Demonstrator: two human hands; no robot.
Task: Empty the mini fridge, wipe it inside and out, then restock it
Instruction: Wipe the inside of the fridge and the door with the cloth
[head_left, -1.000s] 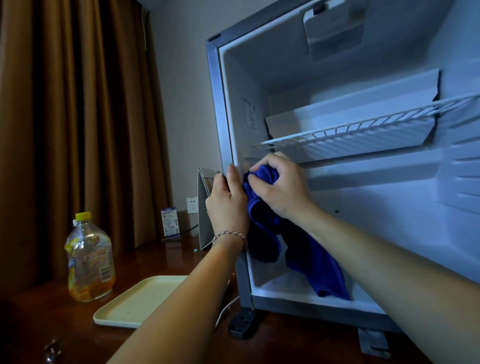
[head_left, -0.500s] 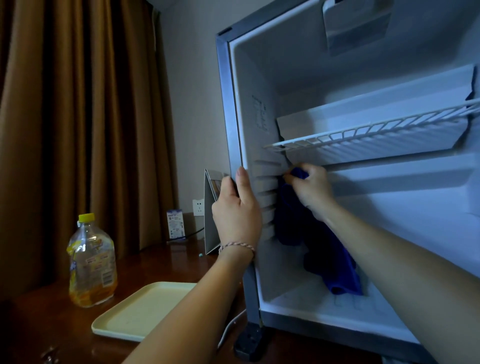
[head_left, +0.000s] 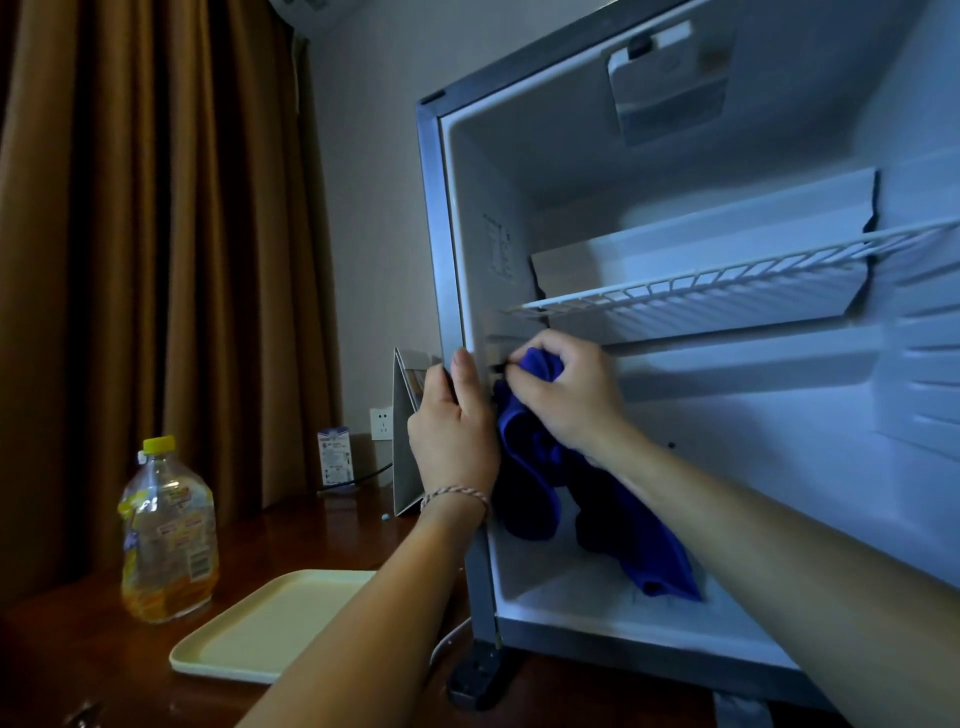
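The fridge (head_left: 727, 467), steadied at its front left edge by the left hand (head_left: 454, 431), could be shifted, or its rack (head_left: 727, 286) knocked, if the cloth (head_left: 545, 467) bunched in the right hand (head_left: 566, 395) is scrubbed too hard just under it.

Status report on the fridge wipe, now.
Left hand grips the mini fridge front edge. Right hand holds the blue cloth against the inner left wall, under the wire shelf. Nothing in the way.
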